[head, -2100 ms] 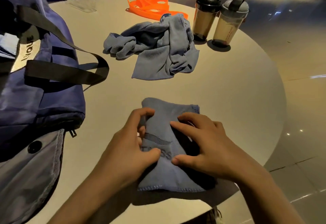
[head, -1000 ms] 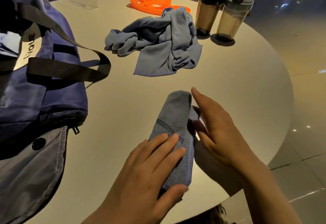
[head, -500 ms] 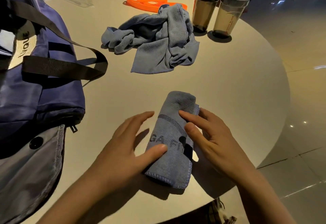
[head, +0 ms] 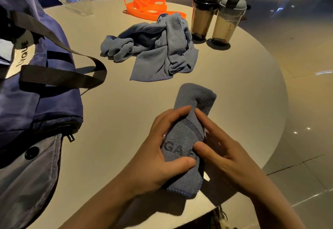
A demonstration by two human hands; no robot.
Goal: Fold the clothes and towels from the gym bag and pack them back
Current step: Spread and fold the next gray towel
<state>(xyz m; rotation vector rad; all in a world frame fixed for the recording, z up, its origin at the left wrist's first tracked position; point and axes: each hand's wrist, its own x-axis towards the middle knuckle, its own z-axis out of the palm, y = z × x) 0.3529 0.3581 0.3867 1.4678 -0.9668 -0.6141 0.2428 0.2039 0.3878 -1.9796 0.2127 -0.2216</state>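
Low in the middle of the frame: left hand (head: 160, 158) curled round a folded towel (head: 191, 135), thumb across its near part, fingers hooked over its left edge. Right hand (head: 221, 153) against the towel's right side, fingers fairly straight along the fold, thumb tip pressed onto the cloth next to the printed letters; grip more a press than a clasp. Folded towel narrow and long, blue-grey, soft looped pile, darker woven band across the middle, stitched hem at the near end, far end rounded. Lying on the round, pale, smooth surface (head: 243, 88) near its lower edge.

Above it, mid-frame: a second towel (head: 156, 52) of the same blue-grey cloth, crumpled in a loose heap, one flat corner spread toward the viewer. Just behind, partly under its top edge, flat orange bands (head: 144, 6) of rubbery look. To the upper right, two translucent shaker bottles (head: 216, 16) upright side by side, one with a black lid, one grey. Upper left: a clear plastic pouch (head: 75, 3). Left edge of the frame: a navy gym bag (head: 36, 88) of shiny fabric, black webbing straps, zip open, grey lining with a black snap. Glossy tiled floor (head: 306, 138) to the right.
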